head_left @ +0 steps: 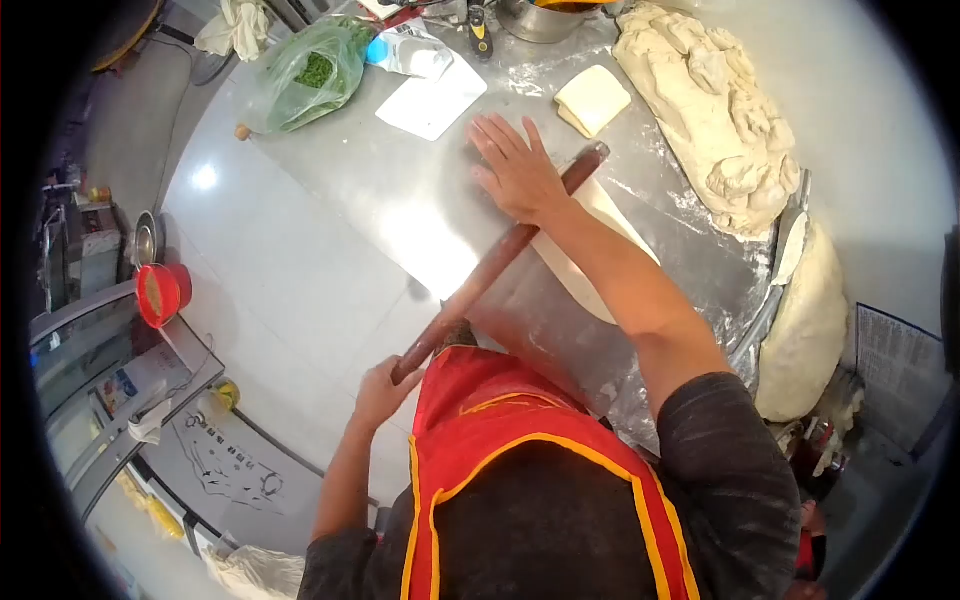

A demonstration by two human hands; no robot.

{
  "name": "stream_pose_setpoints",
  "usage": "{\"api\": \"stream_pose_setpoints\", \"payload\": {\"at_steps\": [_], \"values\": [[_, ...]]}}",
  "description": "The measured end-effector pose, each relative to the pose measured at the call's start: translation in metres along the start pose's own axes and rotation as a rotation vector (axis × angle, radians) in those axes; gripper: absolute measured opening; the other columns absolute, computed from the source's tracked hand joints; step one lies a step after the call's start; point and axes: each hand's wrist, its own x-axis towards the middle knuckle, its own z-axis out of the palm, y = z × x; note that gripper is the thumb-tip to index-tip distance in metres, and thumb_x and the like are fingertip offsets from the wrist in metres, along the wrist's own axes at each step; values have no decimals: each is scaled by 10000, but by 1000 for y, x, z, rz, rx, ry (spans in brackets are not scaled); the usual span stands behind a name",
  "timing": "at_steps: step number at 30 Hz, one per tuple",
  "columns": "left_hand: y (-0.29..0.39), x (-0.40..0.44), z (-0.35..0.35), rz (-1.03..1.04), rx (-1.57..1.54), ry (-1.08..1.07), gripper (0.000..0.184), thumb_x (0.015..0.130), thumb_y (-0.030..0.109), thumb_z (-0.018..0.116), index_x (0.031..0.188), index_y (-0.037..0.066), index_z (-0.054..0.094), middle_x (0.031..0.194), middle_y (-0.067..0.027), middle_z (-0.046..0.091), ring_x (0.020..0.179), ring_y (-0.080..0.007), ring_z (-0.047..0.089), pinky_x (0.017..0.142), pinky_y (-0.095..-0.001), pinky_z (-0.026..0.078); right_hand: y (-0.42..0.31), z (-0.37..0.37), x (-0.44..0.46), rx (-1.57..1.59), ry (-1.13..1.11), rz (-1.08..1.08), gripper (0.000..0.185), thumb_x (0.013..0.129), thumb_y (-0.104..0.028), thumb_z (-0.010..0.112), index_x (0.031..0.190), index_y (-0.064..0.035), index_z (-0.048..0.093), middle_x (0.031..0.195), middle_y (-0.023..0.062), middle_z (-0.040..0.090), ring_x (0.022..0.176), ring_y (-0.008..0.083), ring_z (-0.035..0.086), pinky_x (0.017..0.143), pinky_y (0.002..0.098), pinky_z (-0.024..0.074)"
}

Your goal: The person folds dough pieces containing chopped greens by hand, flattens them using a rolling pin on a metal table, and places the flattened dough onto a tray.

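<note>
A long brown rolling pin (480, 281) slants across the near part of the metal table. My left hand (381, 393) is closed around its lower end, out beyond the table's edge. My right hand (518, 170) is open, fingers stretched toward the far side; its heel and wrist lie across the pin near the upper end. Whether the palm presses on the pin I cannot tell. Under my right forearm lies a long, flat sheet of dough (575, 272), partly hidden by the arm and the pin. A folded, pale yellow dough piece (593, 101) sits just beyond the pin's tip.
A large dough mass (712, 120) covers the right side of the floury table (690, 265). More dough (808, 325) bulges at the far right. A plastic bag of chopped greens (318, 72), a white sheet (432, 100) and a metal bowl (540, 22) stand along the back.
</note>
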Motion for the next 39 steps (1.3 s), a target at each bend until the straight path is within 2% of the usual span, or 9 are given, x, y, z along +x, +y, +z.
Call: {"api": "stream_pose_setpoints", "payload": {"at_steps": [3, 8, 12, 15, 21, 24, 32, 34, 39], "values": [[6, 0, 3, -61, 125, -102, 471, 815, 438, 687, 973, -3, 642, 775, -195, 653, 740, -360, 642, 652, -424, 481, 2, -12, -27, 33, -18, -2, 561, 915, -312, 523, 1414, -93, 392, 1491, 68, 371, 1398, 242, 302, 1156, 512, 169], [12, -27, 65, -7, 69, -246, 458, 811, 458, 685, 921, 18, 618, 841, -219, 652, 803, -386, 637, 700, -445, 483, 10, -63, -200, 101, -89, 209, 530, 783, -235, 622, 1273, -54, 529, 1376, 154, 479, 1311, 321, 413, 1126, 524, 224], [27, -38, 79, -4, 214, -161, 445, 810, 449, 688, 904, 20, 616, 796, -210, 650, 765, -393, 636, 668, -457, 479, 28, -57, -177, -99, 135, -41, 280, 868, -241, 581, 1059, -42, 630, 1212, 137, 600, 1186, 325, 516, 1126, 503, 253], [41, -45, 86, -71, 176, -134, 417, 804, 412, 704, 884, 14, 609, 758, -210, 636, 725, -395, 622, 633, -455, 471, 30, -46, -142, 30, 118, 119, 461, 892, -291, 572, 1279, -48, 517, 1390, 109, 469, 1310, 262, 410, 1131, 481, 245], [47, -53, 152, 47, 228, -229, 500, 786, 473, 690, 993, 22, 626, 896, -202, 669, 857, -391, 639, 733, -454, 501, 40, -72, -286, 0, -26, 262, 580, 884, -244, 577, 1408, -72, 397, 1491, 95, 362, 1383, 271, 321, 1146, 504, 198], [58, -58, 161, 121, 236, -82, 392, 800, 401, 707, 889, 31, 613, 796, -197, 644, 753, -362, 639, 668, -423, 492, 30, -94, -337, 50, -61, 347, 600, 878, -180, 576, 1428, -68, 363, 1485, 124, 364, 1368, 304, 334, 1138, 522, 204], [65, 31, 37, 233, 239, 346, 249, 826, 231, 684, 882, 14, 575, 723, -214, 597, 664, -393, 575, 613, -429, 471, 11, -89, -324, 261, 403, 821, 486, 875, -110, 569, 1330, 14, 452, 1302, 218, 506, 1221, 379, 452, 1060, 448, 335], [86, 72, 0, 281, 358, 453, 293, 857, 285, 628, 955, 12, 584, 852, -257, 637, 838, -458, 605, 703, -495, 488, -6, -80, -326, 325, 400, 952, 477, 873, -95, 574, 1323, 16, 459, 1287, 212, 519, 1200, 357, 479, 1045, 434, 359], [129, 153, -60, 210, 429, 477, 316, 839, 264, 623, 1053, 36, 573, 940, -231, 653, 903, -423, 615, 762, -497, 488, -21, -35, -336, 915, 676, 1445, 425, 876, -57, 620, 1277, 21, 504, 1210, 134, 573, 1101, 206, 558, 955, 313, 440]]}}
